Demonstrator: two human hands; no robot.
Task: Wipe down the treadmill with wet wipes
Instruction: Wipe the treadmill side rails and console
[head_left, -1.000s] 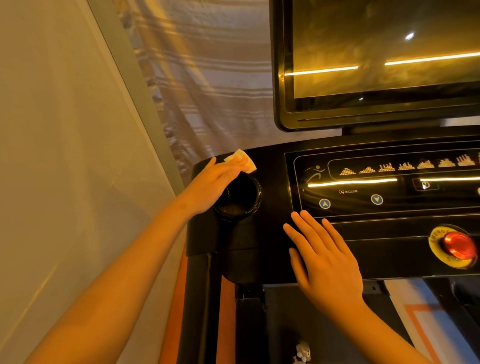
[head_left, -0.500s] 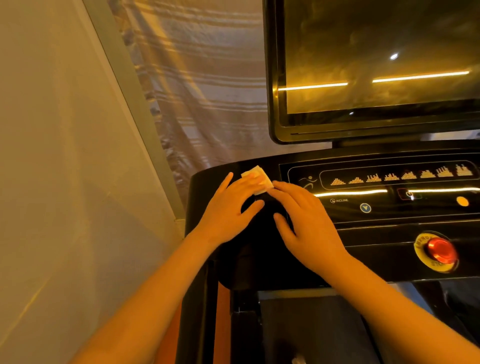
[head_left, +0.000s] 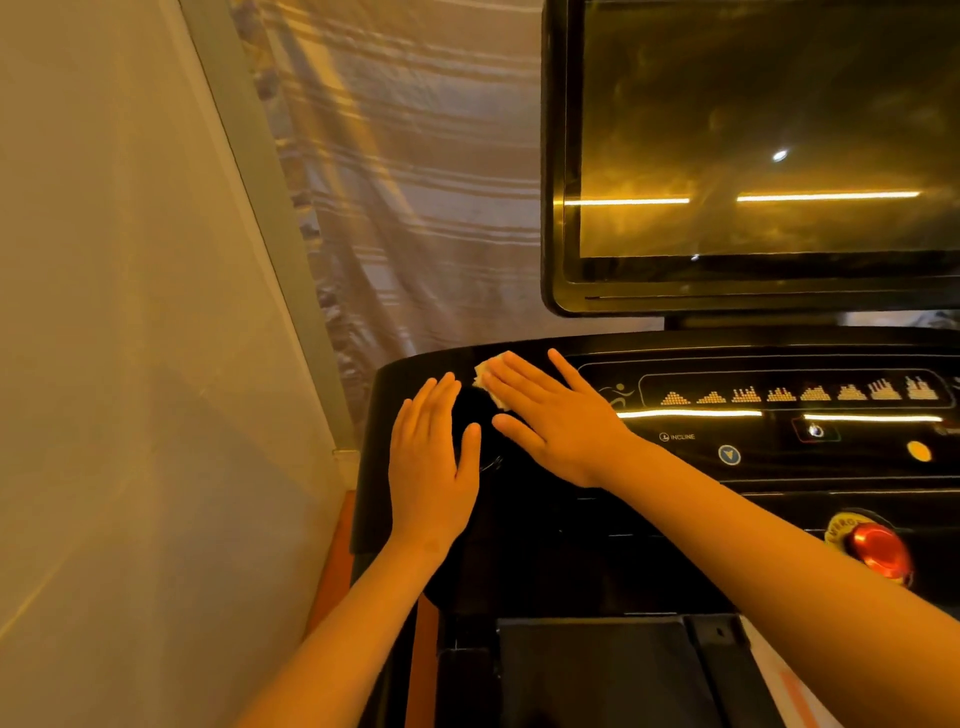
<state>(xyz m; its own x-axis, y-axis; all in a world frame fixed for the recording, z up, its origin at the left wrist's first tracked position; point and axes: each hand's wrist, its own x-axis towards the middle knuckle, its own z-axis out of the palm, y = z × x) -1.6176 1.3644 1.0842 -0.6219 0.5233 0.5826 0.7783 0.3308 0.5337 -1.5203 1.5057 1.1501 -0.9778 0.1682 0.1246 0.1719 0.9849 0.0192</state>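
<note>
Black gloss console (head_left: 571, 545) lies under both our hands, with amber light over everything. Our left hand (head_left: 428, 462) is flat on it, palm down, fingers straight and close together, thumb spread toward the other hand; it holds nothing. Our right hand (head_left: 550, 415) sits just beside it, a little farther from us, also flat, fingers straight and fanned, pointing up and left. Under those fingertips lies the wipe (head_left: 487, 379), a small pale folded pad pressed to the console near its far edge. Only its left corner and edge show past the fingers; the rest is covered. Our left fingertips are near the wipe but apart from it, with a dark gap between. The two thumbs point at each other without touching. Right of the right hand we note a row of lit bar icons (head_left: 800, 392), a bright light strip (head_left: 688, 414) below them, the word INCLINE, and a round blue arrow button (head_left: 729, 454). Beyond the right forearm sits a red button (head_left: 878, 551) on a yellow ring, partly hidden by the arm. Past the right hand, above the console, stands a dark screen (head_left: 753, 156) in a black frame, reflecting two lines of light. Past the left hand hangs a striped curtain (head_left: 415, 182); left of that hand is a plain wall (head_left: 130, 364).
</note>
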